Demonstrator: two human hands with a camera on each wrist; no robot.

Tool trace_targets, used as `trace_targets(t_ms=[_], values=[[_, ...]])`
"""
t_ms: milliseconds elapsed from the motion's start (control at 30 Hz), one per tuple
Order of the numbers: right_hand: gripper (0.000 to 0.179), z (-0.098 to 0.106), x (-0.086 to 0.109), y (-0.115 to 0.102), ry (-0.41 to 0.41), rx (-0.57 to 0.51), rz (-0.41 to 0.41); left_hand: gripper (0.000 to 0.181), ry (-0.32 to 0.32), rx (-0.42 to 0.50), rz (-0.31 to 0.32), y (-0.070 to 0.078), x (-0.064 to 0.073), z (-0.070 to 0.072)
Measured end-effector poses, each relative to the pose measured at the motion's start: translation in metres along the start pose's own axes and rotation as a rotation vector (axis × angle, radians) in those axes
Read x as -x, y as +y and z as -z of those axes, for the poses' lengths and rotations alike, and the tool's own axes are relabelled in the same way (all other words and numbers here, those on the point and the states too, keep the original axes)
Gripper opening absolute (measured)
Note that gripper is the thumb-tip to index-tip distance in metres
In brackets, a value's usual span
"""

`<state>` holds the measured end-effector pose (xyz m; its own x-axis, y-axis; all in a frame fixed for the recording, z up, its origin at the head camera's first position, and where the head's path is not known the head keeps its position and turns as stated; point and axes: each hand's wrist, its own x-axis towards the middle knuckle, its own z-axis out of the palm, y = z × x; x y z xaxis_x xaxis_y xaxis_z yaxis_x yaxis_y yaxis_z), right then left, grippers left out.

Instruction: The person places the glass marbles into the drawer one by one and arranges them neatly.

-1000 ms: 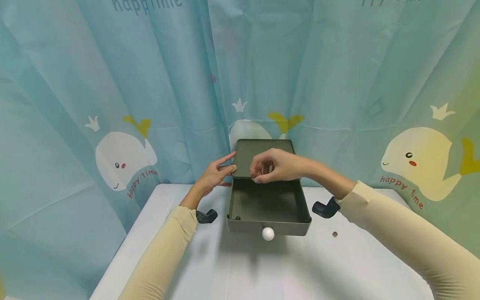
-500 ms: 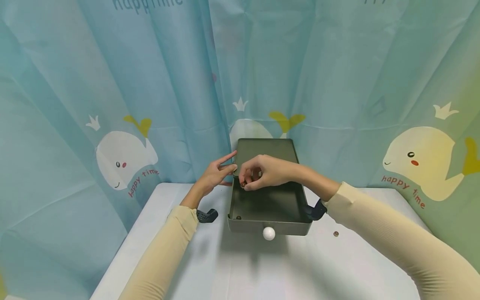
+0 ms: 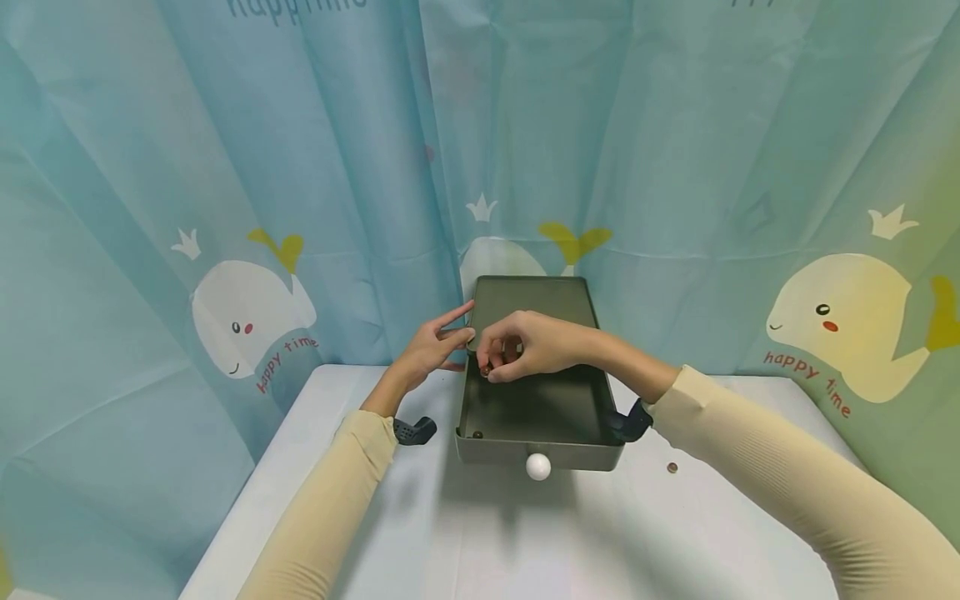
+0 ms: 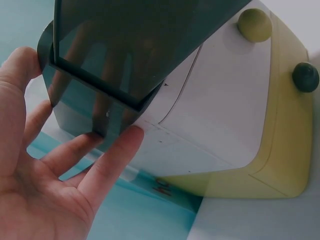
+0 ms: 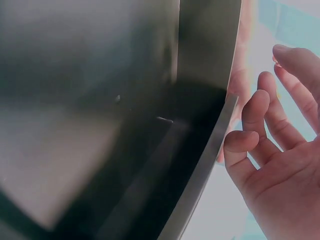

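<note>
A dark green cabinet (image 3: 528, 296) stands on the table with its top drawer (image 3: 543, 408) pulled out. My left hand (image 3: 422, 357) touches its left side, fingers spread and fairly straight, thumb at the top front corner; the left wrist view shows the fingertips on that side wall. Over the drawer's back left part, my right hand (image 3: 538, 343) pinches a small brown bead-like piece (image 3: 487, 370) between thumb and forefinger. A similar small dark piece (image 3: 477, 435) lies in the drawer's front left corner. In the right wrist view the drawer wall (image 5: 205, 170) is beside the hand.
A third small brown piece (image 3: 672, 468) lies on the white table, right of the drawer. The drawer's white knob (image 3: 537, 467) juts forward. Below it, a white drawer (image 4: 215, 110) and a yellow drawer (image 4: 290, 140) are pushed in. A whale-print curtain (image 3: 675, 167) hangs behind.
My right hand has come left and slightly down over the open drawer with the small piece, and is nearly still over the last half second. The left hand stays in place.
</note>
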<state>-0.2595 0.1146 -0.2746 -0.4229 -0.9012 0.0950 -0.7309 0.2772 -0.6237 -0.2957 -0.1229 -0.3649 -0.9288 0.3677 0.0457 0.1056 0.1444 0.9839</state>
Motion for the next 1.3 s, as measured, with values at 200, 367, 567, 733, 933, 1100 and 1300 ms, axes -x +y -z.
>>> trace_targets(t_ms=[200,367,567,733,933,1100,1300], values=[[0.007,0.0,0.0,-0.001,-0.005,-0.009,0.009,0.062,0.0,-0.002,0.001,0.001,0.001,0.0],[0.01,-0.002,0.001,0.001,-0.001,-0.015,0.0,0.061,0.001,-0.006,0.001,0.002,0.002,-0.001],[0.024,-0.001,0.004,0.0,0.018,0.004,-0.024,0.061,0.0,-0.012,-0.008,0.001,0.001,-0.001],[0.025,0.0,0.005,0.0,0.03,0.006,-0.027,0.061,0.003,-0.012,-0.009,0.001,0.001,-0.001],[0.026,0.002,0.01,0.002,0.041,0.025,-0.031,0.061,0.011,-0.011,0.001,0.002,0.002,-0.001],[0.029,0.005,0.017,0.001,0.052,0.03,-0.043,0.061,0.012,-0.001,0.005,0.0,0.002,-0.001],[0.029,0.01,0.029,-0.001,0.083,0.034,-0.061,0.061,0.015,0.001,0.011,0.0,0.0,-0.002]])
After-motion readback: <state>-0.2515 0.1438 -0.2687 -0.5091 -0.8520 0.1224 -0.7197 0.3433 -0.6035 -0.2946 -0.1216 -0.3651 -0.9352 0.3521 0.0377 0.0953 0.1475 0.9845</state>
